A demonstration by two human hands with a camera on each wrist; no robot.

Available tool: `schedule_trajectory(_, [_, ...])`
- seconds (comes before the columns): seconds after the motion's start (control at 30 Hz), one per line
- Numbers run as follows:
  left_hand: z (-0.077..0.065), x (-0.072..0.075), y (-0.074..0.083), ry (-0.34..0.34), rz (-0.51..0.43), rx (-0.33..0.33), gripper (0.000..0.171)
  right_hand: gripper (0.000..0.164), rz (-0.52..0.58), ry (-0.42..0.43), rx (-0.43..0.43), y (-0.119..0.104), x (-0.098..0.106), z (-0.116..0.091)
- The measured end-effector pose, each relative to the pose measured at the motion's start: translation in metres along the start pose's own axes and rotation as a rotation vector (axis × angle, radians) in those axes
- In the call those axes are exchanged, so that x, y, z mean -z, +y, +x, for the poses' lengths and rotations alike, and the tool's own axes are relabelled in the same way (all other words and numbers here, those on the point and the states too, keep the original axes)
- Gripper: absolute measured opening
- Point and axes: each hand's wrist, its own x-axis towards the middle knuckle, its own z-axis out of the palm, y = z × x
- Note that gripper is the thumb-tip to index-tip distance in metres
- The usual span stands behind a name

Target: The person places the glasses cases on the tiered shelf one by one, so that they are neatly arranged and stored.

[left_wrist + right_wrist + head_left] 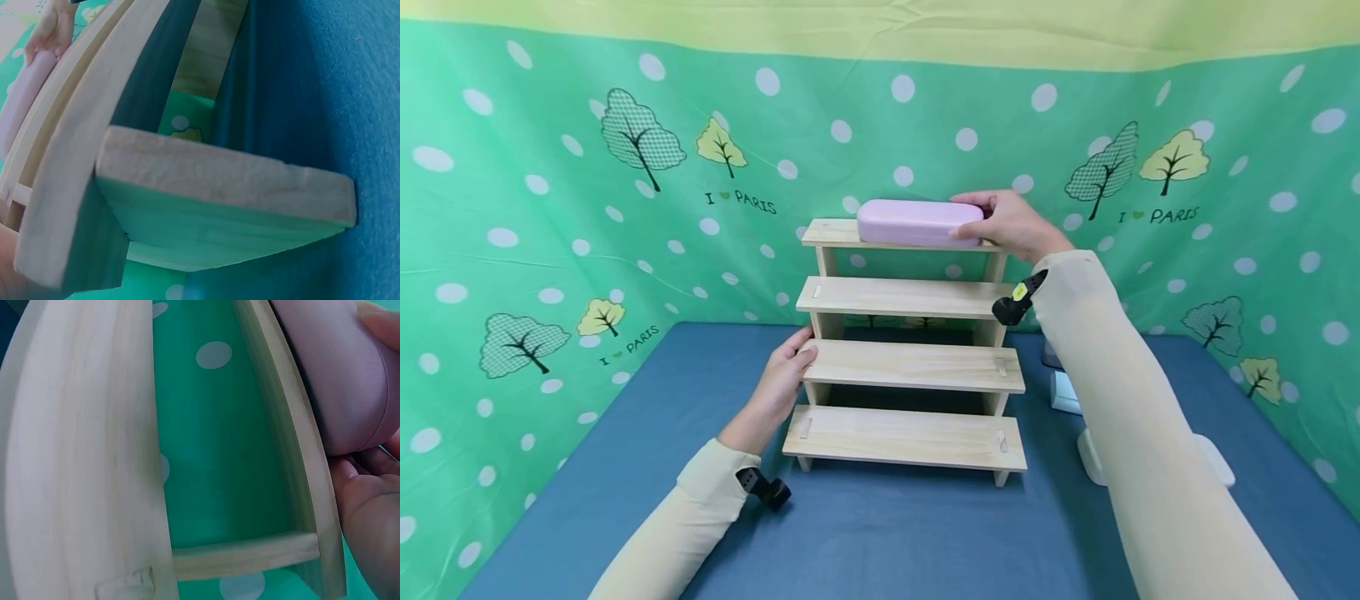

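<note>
A stepped wooden shelf stand (917,365) with several tiers stands on the blue cloth. On its top tier lies a lilac glasses case (910,222), long with rounded ends, also visible in the right wrist view as a smooth body (344,369) with a seam. My right hand (1011,223) grips the case's right end between thumb and fingers. Lower down, my left hand (778,379) holds the stand's left side, thumb on the second tier from the bottom, other fingers partly hidden behind it. From the left wrist, the tiers' end edges (219,172) fill the view.
Right of the stand, partly behind my right sleeve, are a small pale box (1064,393), a white rounded object (1216,460) and a dark object (1049,356). A green dotted curtain (880,108) hangs behind the blue-covered table (880,533).
</note>
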Motion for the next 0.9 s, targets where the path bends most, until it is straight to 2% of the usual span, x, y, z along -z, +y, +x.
schedule_trajectory(0.33, [0.0016, 0.0005, -0.0023, -0.002, -0.002, -0.010, 0.051, 0.067, 0.053, -0.040, -0.008, -0.0002, 0.0022, 0.0040])
schedule_trajectory(0.9, [0.0010, 0.0004, -0.0039, -0.003, 0.002, -0.028, 0.051, 0.072, 0.058, -0.019, 0.038, 0.0013, 0.0080, 0.0022])
